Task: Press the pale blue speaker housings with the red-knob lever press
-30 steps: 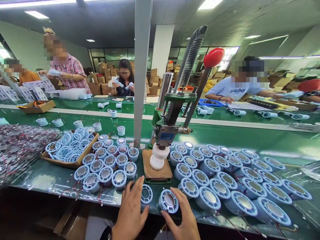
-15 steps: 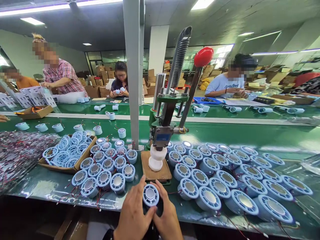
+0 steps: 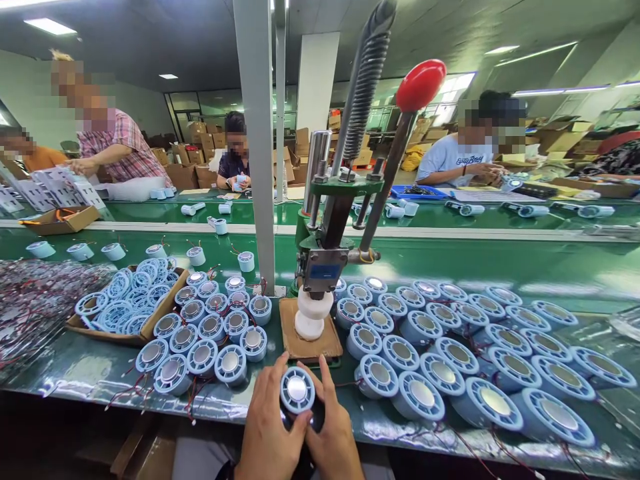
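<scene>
Between my two hands, at the bench's near edge, is a light-blue round fan housing with a slotted ring and a silver disc facing up. My left hand wraps its left side, the thumb at the lower rim. From the right, my right hand closes around it, index finger pointing forward. Something dark shows beneath it, partly hidden by the hands. Just beyond my fingertips stands a hand press with a red-knobbed lever. Its white pressing head sits over a white round base on a cardboard-covered plate.
Rows of similar housings with thin wires stand right and left of the press. A cardboard box holds light-blue rings. Wired parts pile up far left. A grey post rises behind. Several people work across the green bench.
The housing and both hands have shifted slightly left in the picture, still together. My view has moved a little closer to the press, whose lever stays raised.
</scene>
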Demonstrator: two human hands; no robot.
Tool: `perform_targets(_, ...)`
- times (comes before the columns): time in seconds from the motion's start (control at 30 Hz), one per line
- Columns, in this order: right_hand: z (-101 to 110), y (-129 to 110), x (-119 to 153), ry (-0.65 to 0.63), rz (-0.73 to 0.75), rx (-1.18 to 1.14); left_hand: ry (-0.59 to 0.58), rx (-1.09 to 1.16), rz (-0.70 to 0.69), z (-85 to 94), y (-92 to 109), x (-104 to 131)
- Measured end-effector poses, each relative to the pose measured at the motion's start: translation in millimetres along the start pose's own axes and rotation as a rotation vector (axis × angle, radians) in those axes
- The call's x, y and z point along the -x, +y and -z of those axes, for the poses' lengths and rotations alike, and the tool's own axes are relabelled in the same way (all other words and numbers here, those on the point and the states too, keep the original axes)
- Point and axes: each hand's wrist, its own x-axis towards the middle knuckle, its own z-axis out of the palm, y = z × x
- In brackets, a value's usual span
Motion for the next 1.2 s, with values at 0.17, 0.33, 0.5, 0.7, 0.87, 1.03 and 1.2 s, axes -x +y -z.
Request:
perform_targets(0.17,0,3,2,-0.052,-0.008,0.053,0.077,0.03,0.034,-8.2,4,4)
perform_targets(0.33,2,15,7,-0.095,0.152,0.172,0.147,0.009,-0.027,-20.5,2,11)
perform_targets(0.5,8,16,11,-0.217,0.108,0.223,0.084,-0.136,-0.094,-30.5,-11,20)
perform_targets(0.7,12,16,8,-0.365,0.081,0.101,0.0,-0.176,-0.092,-29.0,-20,26)
perform_targets(0.87,49,-8,-13,-0.521,0.091,0.056,-0.082,-0.111,-0.088,-22.0,-23,26)
perform_targets(1.03,126,-91,-101,0.021,0.316,0.354,-0.072,-0.014,0.011,-19.8,-14,21)
perform_targets(1.2,177,-183,-256,0.455,0.53,0.477,-0.059,0.13,0.122,-10.5,-7,10)
